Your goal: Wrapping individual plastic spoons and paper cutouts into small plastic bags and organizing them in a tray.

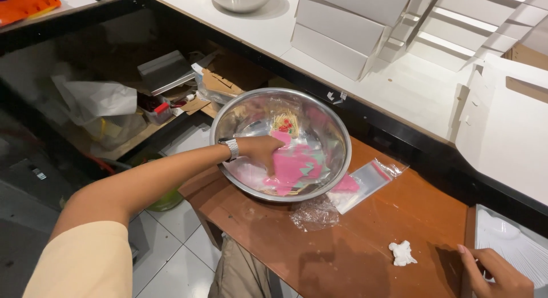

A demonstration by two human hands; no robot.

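A large steel bowl (337, 132) sits at the far end of a brown wooden table (365, 241). Pink paper pieces (292, 167) and a small bundle of toothpicks with red tips (285, 124) lie inside it. My left hand (262, 151), a metal watch on its wrist, reaches into the bowl with fingertips pressing on the pink paper. My right hand (495, 272) rests at the lower right, fingers touching a stack of white paper liners (514, 241) in a tray.
A clear zip bag (368, 184) with a pink piece, crumpled plastic film (315, 213) and a white tissue wad (402, 253) lie on the table. White cardboard boxes (342, 30) stand on the counter behind. Cluttered shelves and tiled floor are at left.
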